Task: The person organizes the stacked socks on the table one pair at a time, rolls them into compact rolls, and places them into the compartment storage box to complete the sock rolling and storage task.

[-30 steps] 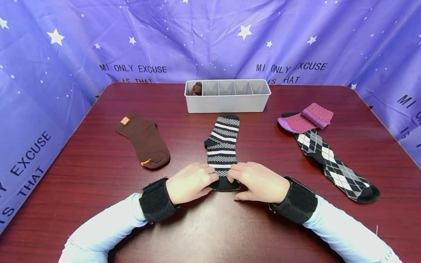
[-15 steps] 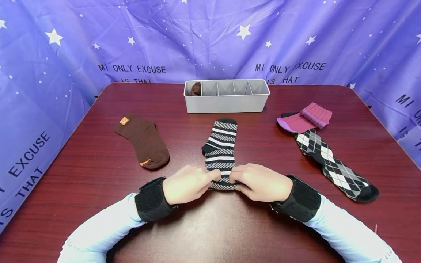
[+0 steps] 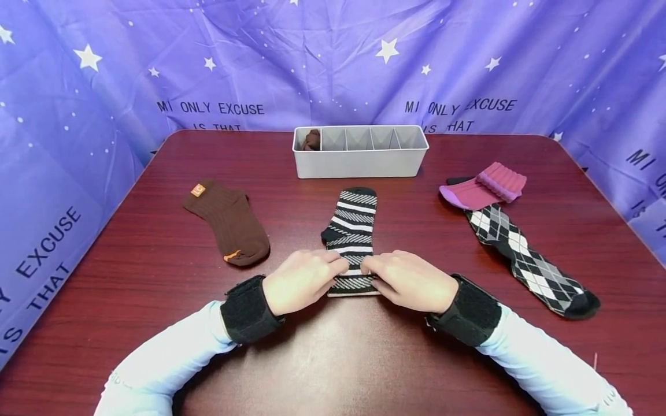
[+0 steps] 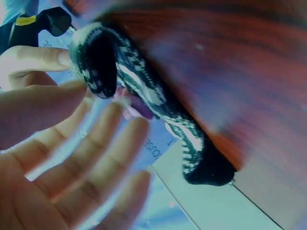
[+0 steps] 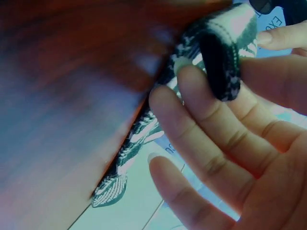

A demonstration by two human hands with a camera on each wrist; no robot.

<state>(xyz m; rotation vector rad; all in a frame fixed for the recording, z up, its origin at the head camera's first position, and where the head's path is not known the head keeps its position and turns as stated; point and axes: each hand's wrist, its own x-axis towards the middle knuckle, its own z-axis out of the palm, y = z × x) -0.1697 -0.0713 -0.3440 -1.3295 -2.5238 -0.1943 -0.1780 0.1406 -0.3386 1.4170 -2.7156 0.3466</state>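
Pinched between thumb and fingers on both sides, the near end of the striped sock (image 3: pixel 350 237) is what I have in hand: my left hand (image 3: pixel 300 281) grips its left edge and my right hand (image 3: pixel 413 281) its right, and both wrist views show the soft knit curled into a first thick roll at my fingertips. It lies at the middle of the table (image 3: pixel 333 358), its far end flat and pointing toward the divided bin (image 3: pixel 360 151). I judge the rolling only just begun, since most of the sock's length is unrolled. One brown bundle (image 3: pixel 311 140) already sits in the bin's leftmost compartment; the other compartments look unfilled from here. Left to deal with, as far as I can see, are the brown ribbed sock (image 3: pixel 229 221) with its small orange tag, lying flat well to the left, and on the right the long argyle sock (image 3: pixel 525 259) in black, white and grey diamonds, with the pink ribbed sock (image 3: pixel 484 186) folded across its top end. The bin is smooth pale plastic with thin dividers, the tabletop a glossy dark-red wood grain, and a crumpled purple starry cloth (image 3: pixel 104 86) hangs behind.
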